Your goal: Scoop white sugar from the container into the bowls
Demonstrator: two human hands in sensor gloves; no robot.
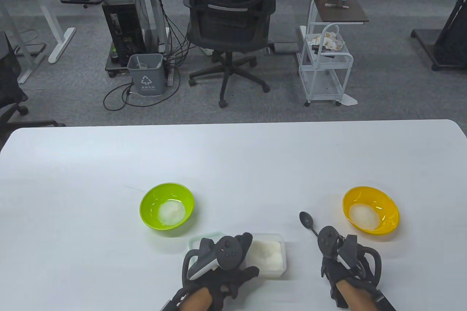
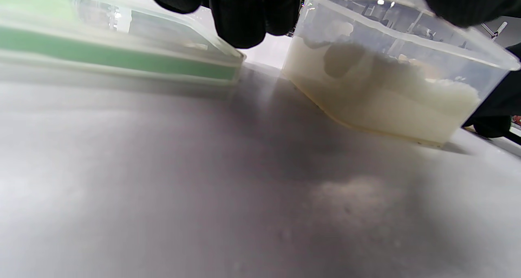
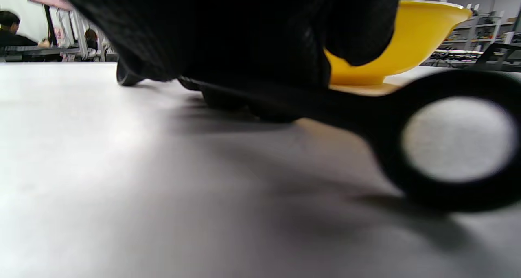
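A clear sugar container (image 1: 270, 254) stands at the table's front centre, part full of white sugar. My left hand (image 1: 222, 263) is at its left side, fingers at the far corner and thumb at the near corner. The left wrist view shows its wall (image 2: 390, 74) with gloved fingers (image 2: 244, 13) hanging over it. A black spoon (image 1: 308, 221) lies on the table, bowl pointing away from me. My right hand (image 1: 341, 256) holds its handle; the handle's looped end (image 3: 456, 188) lies close to the right wrist camera. A green bowl (image 1: 149, 198) and a yellow bowl (image 1: 386, 205) each hold sugar.
The container's lid (image 1: 197, 241), with a green seal, lies flat just left of the container, partly under my left hand; it also shows in the left wrist view (image 2: 122, 62). The yellow bowl (image 3: 407, 46) stands just beyond my right hand. An office chair (image 1: 228, 15) stands behind the table.
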